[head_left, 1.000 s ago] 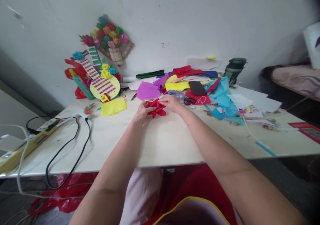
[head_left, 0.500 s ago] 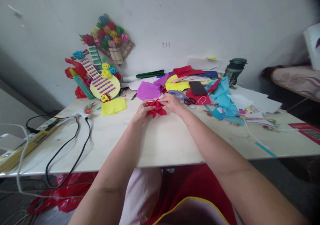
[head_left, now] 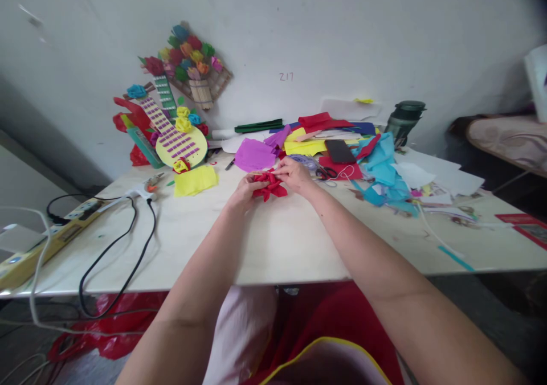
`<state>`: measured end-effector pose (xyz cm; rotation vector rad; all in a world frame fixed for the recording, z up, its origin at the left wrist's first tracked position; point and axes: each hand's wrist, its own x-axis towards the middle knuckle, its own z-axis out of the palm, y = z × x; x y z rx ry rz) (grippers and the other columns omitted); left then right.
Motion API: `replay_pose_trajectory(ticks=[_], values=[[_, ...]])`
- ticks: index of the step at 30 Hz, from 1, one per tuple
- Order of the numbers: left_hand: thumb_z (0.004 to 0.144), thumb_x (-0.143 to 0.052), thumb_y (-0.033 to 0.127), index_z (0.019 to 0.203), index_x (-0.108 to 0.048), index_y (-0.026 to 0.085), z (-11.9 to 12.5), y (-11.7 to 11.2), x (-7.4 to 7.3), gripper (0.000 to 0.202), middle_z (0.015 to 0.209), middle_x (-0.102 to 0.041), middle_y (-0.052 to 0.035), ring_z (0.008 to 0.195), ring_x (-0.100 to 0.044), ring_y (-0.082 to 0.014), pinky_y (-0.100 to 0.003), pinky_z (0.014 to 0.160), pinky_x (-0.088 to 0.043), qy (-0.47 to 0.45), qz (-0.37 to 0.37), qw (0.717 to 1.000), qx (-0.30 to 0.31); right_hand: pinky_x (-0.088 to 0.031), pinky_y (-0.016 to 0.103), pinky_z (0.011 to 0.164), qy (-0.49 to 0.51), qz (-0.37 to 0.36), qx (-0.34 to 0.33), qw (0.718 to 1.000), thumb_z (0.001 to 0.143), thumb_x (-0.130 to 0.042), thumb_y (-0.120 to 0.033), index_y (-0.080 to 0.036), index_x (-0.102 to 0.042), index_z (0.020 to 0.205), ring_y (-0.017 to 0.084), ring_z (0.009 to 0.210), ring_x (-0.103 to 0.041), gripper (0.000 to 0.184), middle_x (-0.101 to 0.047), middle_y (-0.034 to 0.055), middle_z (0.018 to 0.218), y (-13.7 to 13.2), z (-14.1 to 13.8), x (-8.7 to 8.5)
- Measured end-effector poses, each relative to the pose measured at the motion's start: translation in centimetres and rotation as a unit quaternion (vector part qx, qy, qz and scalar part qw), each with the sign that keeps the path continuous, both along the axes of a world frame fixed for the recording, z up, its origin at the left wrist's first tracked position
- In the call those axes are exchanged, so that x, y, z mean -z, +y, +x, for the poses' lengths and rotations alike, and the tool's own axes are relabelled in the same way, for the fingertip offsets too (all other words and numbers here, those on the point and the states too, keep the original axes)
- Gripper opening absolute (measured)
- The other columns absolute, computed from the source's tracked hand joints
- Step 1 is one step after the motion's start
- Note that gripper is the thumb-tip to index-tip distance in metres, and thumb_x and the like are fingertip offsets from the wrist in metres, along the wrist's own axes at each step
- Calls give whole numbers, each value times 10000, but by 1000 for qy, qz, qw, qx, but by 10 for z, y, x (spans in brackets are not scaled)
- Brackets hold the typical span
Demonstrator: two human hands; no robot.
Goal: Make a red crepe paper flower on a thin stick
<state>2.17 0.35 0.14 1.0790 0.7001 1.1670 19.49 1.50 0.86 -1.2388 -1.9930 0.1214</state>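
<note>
A red crepe-paper flower (head_left: 270, 187) with pointed petals is held just above the table, between both hands. My left hand (head_left: 244, 190) is closed on its left side, the thumb lying across the petals. With finger and thumb pinched together, my right hand (head_left: 293, 174) grips the flower's upper right edge. Parts of the flower are hidden behind the fingers. Beyond the hands lie a purple paper piece (head_left: 255, 155), a roll of lilac ribbon (head_left: 304, 162) and black-handled scissors (head_left: 326, 172).
A glue gun (head_left: 140, 191) with its black cord and a power strip (head_left: 64, 237) occupy the left side. Behind them stands a guitar-shaped paper craft (head_left: 182, 146). Blue crepe paper (head_left: 380, 168), a phone (head_left: 339, 151) and a dark bottle (head_left: 405, 122) are at the right and back.
The view has shifted very slightly. Both hands keep their hold on the red flower, with hardly any visible movement.
</note>
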Motion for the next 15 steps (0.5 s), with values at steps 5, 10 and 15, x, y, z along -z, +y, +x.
replay_pose_trajectory(ticks=[5,10,15], values=[[520,-758,127,796,-645,126,0,2,2,298,677,-663,-19,580,-604,-118,-214,550,-448,-13,-15,1000,1,-429,264,691,-1,8,4,1000,776,-608,-215,-233,-754,822,150,820,-584,154,-643,33,970,0,1,0],[764,-617,371,733,-622,121,2,2,-3,253,624,-644,-46,530,-576,-126,-221,465,-420,-26,-106,994,-31,-424,265,674,-5,18,5,1000,783,-603,-228,-236,-750,800,151,805,-587,148,-652,30,961,-2,0,0],[831,-518,467,703,-609,125,2,4,-6,376,562,-609,-63,525,-570,-149,-232,446,-418,-34,-131,991,-12,-432,279,691,-8,17,-2,1000,781,-605,-222,-242,-755,810,157,818,-590,154,-649,31,982,-2,0,0]])
